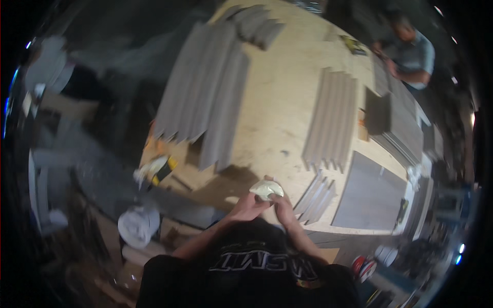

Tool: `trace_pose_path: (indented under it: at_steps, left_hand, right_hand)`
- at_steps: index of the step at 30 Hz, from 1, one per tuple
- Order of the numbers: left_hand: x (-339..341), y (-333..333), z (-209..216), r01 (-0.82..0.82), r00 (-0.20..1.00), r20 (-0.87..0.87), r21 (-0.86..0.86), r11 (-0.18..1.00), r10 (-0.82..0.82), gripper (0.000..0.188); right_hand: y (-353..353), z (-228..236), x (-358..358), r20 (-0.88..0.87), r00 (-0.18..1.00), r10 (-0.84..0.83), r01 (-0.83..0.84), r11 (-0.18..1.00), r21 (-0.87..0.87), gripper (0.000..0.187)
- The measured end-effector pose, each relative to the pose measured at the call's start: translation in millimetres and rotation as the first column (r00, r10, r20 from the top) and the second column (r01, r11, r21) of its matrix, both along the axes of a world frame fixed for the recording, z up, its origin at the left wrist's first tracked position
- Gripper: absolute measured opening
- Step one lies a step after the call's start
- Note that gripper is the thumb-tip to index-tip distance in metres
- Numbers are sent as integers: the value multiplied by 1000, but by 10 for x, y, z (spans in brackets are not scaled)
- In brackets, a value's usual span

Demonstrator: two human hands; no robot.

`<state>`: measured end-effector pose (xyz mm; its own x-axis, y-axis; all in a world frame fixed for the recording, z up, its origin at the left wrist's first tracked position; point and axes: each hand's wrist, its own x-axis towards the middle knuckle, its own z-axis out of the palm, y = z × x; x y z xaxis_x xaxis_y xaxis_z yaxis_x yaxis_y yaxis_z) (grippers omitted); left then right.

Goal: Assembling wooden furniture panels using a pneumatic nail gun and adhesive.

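Close to my body, at the near edge of the pale wooden table (pixel 277 108), I hold a pale, shiny, rounded object (pixel 266 189) between both hands. Its kind is too blurred to make out. My left hand (pixel 250 207) is closed around its left and lower side. The fingers of my right hand (pixel 281 204) press against its right side. Several narrow grey strips (pixel 316 197) lie just to the right of my hands. Beyond my left hand, long grey slats (pixel 203 92) lie in overlapping rows.
Brownish slats (pixel 333 115) lie right of centre, with a flat grey panel (pixel 367 192) nearer. A co-worker (pixel 411 54) stands at the far right beside stacked grey panels (pixel 398 120). A yellow-and-black tool (pixel 164 169) lies at the left edge, above a white bucket (pixel 138 226).
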<state>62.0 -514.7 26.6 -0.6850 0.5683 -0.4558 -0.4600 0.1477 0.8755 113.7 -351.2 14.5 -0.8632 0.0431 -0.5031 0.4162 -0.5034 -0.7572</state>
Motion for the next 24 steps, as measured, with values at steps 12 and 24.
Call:
trace_pose_path:
  at_steps: [12,24]
  left_hand:
    - [232,-1121,-787,-483,859,-314,-232,844,405,31]
    - [331,-1209,-878,-508,798,-516,-297,808,312,25]
  right_hand:
    - [-702,-390,-533,-126,910,395,-273,800,535,16]
    - [-922,-649,-402,-28,826,564,-338,533,776,46]
